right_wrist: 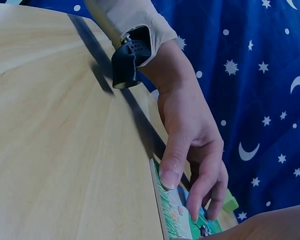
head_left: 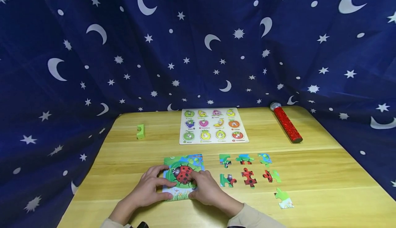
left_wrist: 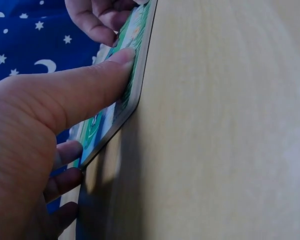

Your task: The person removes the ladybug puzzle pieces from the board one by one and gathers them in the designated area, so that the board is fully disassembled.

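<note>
In the head view a ladybug puzzle board (head_left: 185, 161) lies near the front of the table, showing a red spotted ladybug on a green leaf. My left hand (head_left: 151, 186) is at its left side, fingers spread over the left edge. The left thumb (left_wrist: 97, 87) rests on the grass strip along the near edge. From the right, my right hand (head_left: 208, 188) touches the board, index finger on the ladybug and thumb near the front edge; its other fingers are largely hidden. Several loose jigsaw pieces (head_left: 249, 178) lie in rough rows right of the board.
Behind the board is a white fruit picture board (head_left: 213, 142). A green notched block (head_left: 140, 131) stands at the back left, and a red glittery microphone (head_left: 286, 123) at the back right. A dark blue star-and-moon curtain (head_left: 198, 56) hangs behind the wooden table (head_left: 325, 173).
</note>
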A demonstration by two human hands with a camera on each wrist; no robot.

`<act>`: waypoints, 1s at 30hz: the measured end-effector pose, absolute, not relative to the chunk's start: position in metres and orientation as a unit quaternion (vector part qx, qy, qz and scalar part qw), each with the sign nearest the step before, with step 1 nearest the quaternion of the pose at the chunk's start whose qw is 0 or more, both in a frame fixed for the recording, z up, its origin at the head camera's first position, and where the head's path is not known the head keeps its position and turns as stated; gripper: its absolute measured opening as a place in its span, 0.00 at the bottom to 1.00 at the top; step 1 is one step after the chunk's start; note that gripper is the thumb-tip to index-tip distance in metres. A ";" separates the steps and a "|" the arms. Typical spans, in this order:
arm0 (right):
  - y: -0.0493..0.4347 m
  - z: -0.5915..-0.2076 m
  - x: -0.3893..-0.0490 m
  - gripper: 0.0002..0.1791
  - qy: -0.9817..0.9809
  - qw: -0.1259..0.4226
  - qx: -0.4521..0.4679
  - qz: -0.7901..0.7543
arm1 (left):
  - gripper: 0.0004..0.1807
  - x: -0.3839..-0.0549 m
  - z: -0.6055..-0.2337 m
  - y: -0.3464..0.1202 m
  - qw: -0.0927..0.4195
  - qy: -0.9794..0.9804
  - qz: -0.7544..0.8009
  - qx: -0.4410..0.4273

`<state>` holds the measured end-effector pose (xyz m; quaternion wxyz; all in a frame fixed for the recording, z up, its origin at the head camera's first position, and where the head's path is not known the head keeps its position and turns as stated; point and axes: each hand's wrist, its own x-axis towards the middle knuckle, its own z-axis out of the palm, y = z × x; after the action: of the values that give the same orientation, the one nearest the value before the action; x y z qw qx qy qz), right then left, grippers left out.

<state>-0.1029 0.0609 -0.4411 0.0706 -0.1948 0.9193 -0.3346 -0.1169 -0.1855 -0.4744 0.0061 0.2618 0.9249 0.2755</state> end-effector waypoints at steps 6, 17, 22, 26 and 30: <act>0.061 -0.440 -0.102 0.24 0.922 0.067 -0.197 -0.326 | 0.18 -0.117 -0.475 -0.186 -0.001 0.925 0.275 0.263; 0.066 -0.437 -0.100 0.21 0.914 0.055 -0.199 -0.348 | 0.17 -0.117 -0.477 -0.187 -0.001 0.923 0.278 0.266; 0.077 -0.428 -0.095 0.22 0.899 0.065 -0.209 -0.380 | 0.17 -0.116 -0.476 -0.190 -0.013 0.922 0.277 0.270; 0.091 -0.423 -0.089 0.20 0.892 0.074 -0.208 -0.394 | 0.17 -0.116 -0.477 -0.190 -0.012 0.920 0.278 0.276; 0.114 -0.422 -0.083 0.19 0.886 0.062 -0.223 -0.402 | 0.17 -0.117 -0.478 -0.189 -0.015 0.918 0.279 0.281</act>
<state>-0.0835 0.1144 -0.4219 0.0621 -0.2229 0.8859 -0.4020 -0.1169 -0.1893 -0.4780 -0.0150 0.2808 0.9183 0.2787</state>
